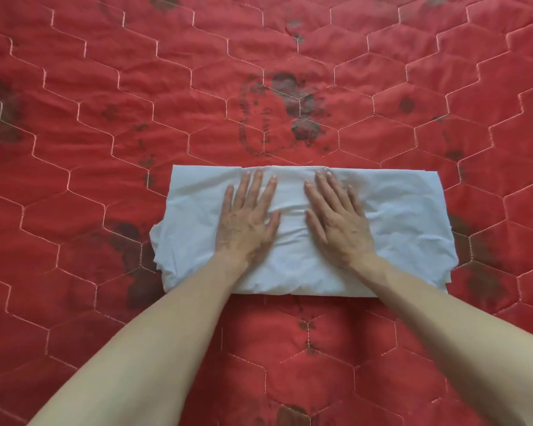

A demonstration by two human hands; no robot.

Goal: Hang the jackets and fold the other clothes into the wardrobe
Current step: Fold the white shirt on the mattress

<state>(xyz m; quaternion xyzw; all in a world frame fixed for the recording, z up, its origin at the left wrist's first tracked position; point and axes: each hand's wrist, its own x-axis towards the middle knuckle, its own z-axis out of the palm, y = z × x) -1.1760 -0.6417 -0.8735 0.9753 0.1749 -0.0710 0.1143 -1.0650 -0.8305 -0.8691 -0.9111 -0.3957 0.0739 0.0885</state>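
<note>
Folded into a wide rectangle, pale blue garment [382,216], lying flat on red quilt [105,103] of the bed. Pressed under left hand [248,218] and right hand [340,219], palms down side by side at its middle, fingers [253,186] straight and spread, clamping nothing; probably flattening creases before another fold. Thin, soft, wrinkled cloth; left edge bunched. Hexagon stitching, dark blotches across quilt.

A folded pale blue cloth garment [413,216] lies at frame centre on a red quilted bedcover [105,103] stitched in hexagons. The left hand [248,218] and right hand [340,222] press flat on it, side by side, fingers straight and spread.
</note>
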